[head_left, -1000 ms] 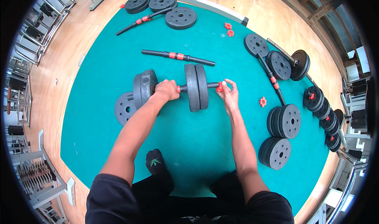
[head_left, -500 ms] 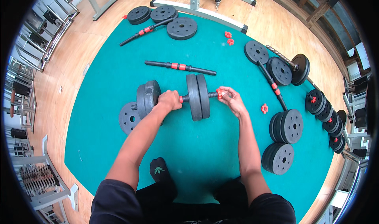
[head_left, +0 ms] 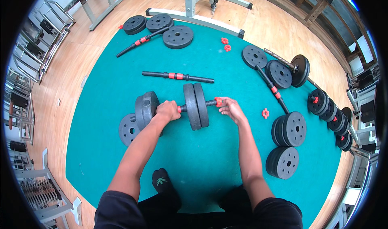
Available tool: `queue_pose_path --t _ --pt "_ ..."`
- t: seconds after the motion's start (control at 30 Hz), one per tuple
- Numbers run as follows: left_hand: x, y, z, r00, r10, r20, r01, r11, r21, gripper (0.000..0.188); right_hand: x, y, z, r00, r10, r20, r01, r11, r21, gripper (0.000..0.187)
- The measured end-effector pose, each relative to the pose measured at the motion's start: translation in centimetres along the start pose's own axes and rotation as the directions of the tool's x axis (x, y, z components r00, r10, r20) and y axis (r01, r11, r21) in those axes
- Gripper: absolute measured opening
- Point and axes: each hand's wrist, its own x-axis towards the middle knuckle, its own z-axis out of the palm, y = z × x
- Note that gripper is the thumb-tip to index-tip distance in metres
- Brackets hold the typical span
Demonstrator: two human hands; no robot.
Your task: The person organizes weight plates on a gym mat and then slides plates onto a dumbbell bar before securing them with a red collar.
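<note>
My left hand (head_left: 167, 110) is closed round the red-and-black grip of a dumbbell, between its two sets of black plates. The left plates (head_left: 146, 108) partly cover a loose plate (head_left: 128, 130) on the green mat. On the right of the grip sit two plates (head_left: 196, 106), side by side on the threaded bar (head_left: 211, 103). At the bar's right end is a red star nut (head_left: 218, 102), with the fingertips of my right hand (head_left: 231, 110) on it. That hand's lower fingers are curled below the nut.
Beyond the dumbbell lies a bare dumbbell bar (head_left: 178, 76). Another bar (head_left: 141, 41) rests by several plates (head_left: 178, 37) at the far left. Loose star nuts (head_left: 265, 113) lie on the mat (head_left: 194, 156). To the right are stacked plates (head_left: 294, 129), a bar (head_left: 275, 91) and a barbell (head_left: 299, 70).
The view has shifted slightly, so most things sit a little further left and the dumbbell lower. My right fingers have changed position around the star nut; my left hand keeps its hold.
</note>
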Motion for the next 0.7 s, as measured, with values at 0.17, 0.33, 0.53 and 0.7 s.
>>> queue_pose_path --t 0.17,0.33,0.53,0.7 --pt "0.0 0.4 -0.2 1.0 0.009 0.008 -0.009 1.0 -0.003 0.035 0.1 1.1 -1.2 0.996 0.093 -0.019 -0.095 0.976 -0.195 0.025" --pt "0.2 -0.7 0.4 1.0 -0.001 -0.028 0.001 1.0 0.001 0.035 -1.3 0.3 1.1 0.999 0.032 -0.037 -0.035 0.996 -0.08 0.026" --pt "0.5 -0.4 0.6 1.0 0.013 -0.025 -0.013 1.0 0.009 0.034 -0.5 1.6 0.0 0.994 0.09 -0.069 -0.099 0.985 -0.142 0.032" --pt "0.3 0.0 0.4 1.0 0.016 -0.023 -0.016 1.0 0.007 0.034 -0.3 2.0 0.6 0.997 0.08 0.009 -0.08 0.997 -0.023 0.03"
